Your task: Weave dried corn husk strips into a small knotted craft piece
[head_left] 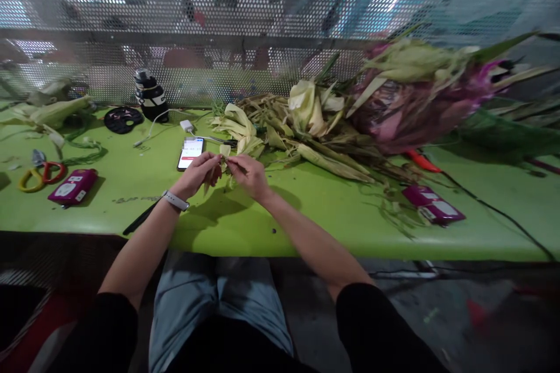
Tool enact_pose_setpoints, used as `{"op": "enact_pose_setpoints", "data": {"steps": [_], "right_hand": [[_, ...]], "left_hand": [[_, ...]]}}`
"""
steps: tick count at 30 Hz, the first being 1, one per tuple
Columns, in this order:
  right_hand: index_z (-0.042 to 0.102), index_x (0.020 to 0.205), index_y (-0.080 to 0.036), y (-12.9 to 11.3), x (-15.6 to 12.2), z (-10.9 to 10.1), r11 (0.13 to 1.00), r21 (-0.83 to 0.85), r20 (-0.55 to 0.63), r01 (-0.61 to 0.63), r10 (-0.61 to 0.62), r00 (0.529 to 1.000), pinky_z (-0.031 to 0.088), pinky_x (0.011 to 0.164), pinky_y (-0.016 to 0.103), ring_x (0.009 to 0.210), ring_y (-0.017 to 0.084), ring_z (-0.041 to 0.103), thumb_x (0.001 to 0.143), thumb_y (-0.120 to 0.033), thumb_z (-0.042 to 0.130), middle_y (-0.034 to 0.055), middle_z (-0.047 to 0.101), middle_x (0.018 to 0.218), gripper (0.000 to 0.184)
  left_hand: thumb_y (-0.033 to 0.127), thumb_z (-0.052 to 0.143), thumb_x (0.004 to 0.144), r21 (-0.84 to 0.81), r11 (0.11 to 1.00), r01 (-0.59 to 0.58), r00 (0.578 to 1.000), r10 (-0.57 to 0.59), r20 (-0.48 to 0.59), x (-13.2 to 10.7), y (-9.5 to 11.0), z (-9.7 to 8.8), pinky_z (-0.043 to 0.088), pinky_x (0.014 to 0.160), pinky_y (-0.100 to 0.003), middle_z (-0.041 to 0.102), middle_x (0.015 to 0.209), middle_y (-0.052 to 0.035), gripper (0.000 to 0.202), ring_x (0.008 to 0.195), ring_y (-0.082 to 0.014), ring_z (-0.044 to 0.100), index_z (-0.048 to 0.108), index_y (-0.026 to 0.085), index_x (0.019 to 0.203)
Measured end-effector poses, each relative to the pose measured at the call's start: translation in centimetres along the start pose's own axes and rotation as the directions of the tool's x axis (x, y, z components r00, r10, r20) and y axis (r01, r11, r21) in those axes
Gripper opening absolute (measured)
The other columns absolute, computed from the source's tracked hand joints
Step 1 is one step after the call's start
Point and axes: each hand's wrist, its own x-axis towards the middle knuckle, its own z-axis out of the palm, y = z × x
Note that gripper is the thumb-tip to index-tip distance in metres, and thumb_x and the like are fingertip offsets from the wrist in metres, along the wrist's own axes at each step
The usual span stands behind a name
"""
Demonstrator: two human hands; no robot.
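My left hand (199,173), with a white band at the wrist, is closed with its fingertips pinched on a small pale-green corn husk piece (224,150). From the other side my right hand (250,177) grips the same piece, thumb and forefinger pressed together close to the left fingertips. Strips of it hang below the fingers, and its exact form is partly hidden. Just behind my left hand lies a phone (191,151) with its screen lit. A heap of corn husks (306,128), pale and dried brown, spreads beyond my right hand.
On the green table (144,210), scissors (41,173) and a purple box (73,186) lie left. A black bottle (150,96) stands behind, near a white cable. To the right are a stuffed pink bag (394,111), another purple box (433,204) and a black cord (494,207). Perforated metal rises behind.
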Motion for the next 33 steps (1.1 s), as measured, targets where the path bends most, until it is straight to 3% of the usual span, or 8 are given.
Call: {"op": "enact_pose_setpoints", "data": {"steps": [3, 13, 19, 23, 27, 30, 33], "right_hand": [[0.072, 0.103, -0.019, 0.0, 0.0, 0.0, 1.0, 0.009, -0.012, 0.021, -0.021, 1.0, 0.055, 0.076, 0.03, 0.081, 0.016, 0.066, 0.097, -0.039, 0.051, 0.0072, 0.073, 0.091, 0.03], [0.073, 0.108, -0.02, 0.3, 0.0, -0.1, 0.999, 0.021, 0.021, 0.05, -0.05, 0.999, 0.055, 0.082, 0.033, 0.089, 0.018, 0.067, 0.098, -0.035, 0.051, 0.0078, 0.074, 0.097, 0.029], [0.071, 0.113, -0.022, 0.5, 0.0, 0.0, 0.999, 0.046, 0.033, 0.021, -0.023, 0.999, 0.055, 0.084, 0.034, 0.09, 0.018, 0.067, 0.098, -0.035, 0.049, 0.0074, 0.073, 0.098, 0.03], [0.071, 0.115, -0.023, 0.7, 0.0, 0.1, 0.994, 0.106, 0.005, 0.013, -0.013, 1.0, 0.055, 0.082, 0.035, 0.089, 0.018, 0.066, 0.098, -0.031, 0.05, 0.0069, 0.073, 0.098, 0.028], [0.071, 0.114, -0.026, 1.2, -0.1, 0.3, 0.992, 0.123, 0.052, -0.041, 0.035, 0.998, 0.056, 0.081, 0.035, 0.09, 0.018, 0.065, 0.096, -0.026, 0.05, 0.0055, 0.072, 0.1, 0.028], [0.071, 0.112, -0.026, 1.1, -0.2, 0.3, 0.989, 0.14, 0.09, -0.051, 0.038, 0.995, 0.055, 0.083, 0.037, 0.092, 0.018, 0.064, 0.094, -0.024, 0.05, 0.006, 0.071, 0.1, 0.027], [0.071, 0.108, -0.023, 0.4, -0.1, 0.1, 0.976, 0.186, 0.102, -0.111, 0.094, 0.99, 0.054, 0.085, 0.038, 0.092, 0.019, 0.063, 0.091, -0.025, 0.053, 0.0071, 0.07, 0.099, 0.025]], "left_hand": [[0.041, 0.072, 0.081, -0.018, 1.0, 0.002, 1.0, -0.002, -0.028, -0.1, 0.2, 0.1, 0.032, 0.041, -0.015, 0.062, 0.06, 0.0019, 0.03, 0.044, -0.0055, 0.049, 0.053, 0.019, 0.09], [0.04, 0.076, 0.079, 0.003, 0.999, -0.052, 0.998, 0.052, -0.032, 0.4, -0.4, -0.5, 0.038, 0.049, -0.018, 0.068, 0.075, -0.0016, 0.036, 0.056, -0.007, 0.058, 0.061, 0.018, 0.103], [0.035, 0.08, 0.075, -0.019, 0.995, -0.095, 0.995, 0.095, -0.039, 0.0, 0.3, -0.1, 0.038, 0.051, -0.018, 0.068, 0.079, -0.0001, 0.038, 0.061, -0.0071, 0.06, 0.062, 0.019, 0.105], [0.033, 0.076, 0.077, -0.122, 0.992, -0.043, 0.997, 0.035, -0.069, 0.1, 0.5, -0.2, 0.041, 0.053, -0.018, 0.071, 0.085, -0.0025, 0.034, 0.064, -0.0085, 0.062, 0.062, 0.019, 0.105], [0.039, 0.071, 0.08, -0.181, 0.982, 0.049, 0.992, -0.068, -0.102, 0.5, 0.1, -0.6, 0.042, 0.052, -0.02, 0.07, 0.081, -0.0046, 0.027, 0.062, -0.0094, 0.061, 0.064, 0.015, 0.092], [0.04, 0.075, 0.078, -0.151, 0.985, 0.085, 0.99, -0.1, -0.097, 0.7, -0.2, -0.8, 0.041, 0.052, -0.02, 0.07, 0.083, -0.0048, 0.029, 0.062, -0.0085, 0.06, 0.065, 0.015, 0.088], [0.034, 0.078, 0.076, -0.053, 0.999, -0.004, 0.991, -0.003, -0.137, 0.6, -0.5, -0.8, 0.039, 0.052, -0.02, 0.068, 0.083, -0.0023, 0.029, 0.061, -0.0068, 0.057, 0.065, 0.016, 0.095]]}}
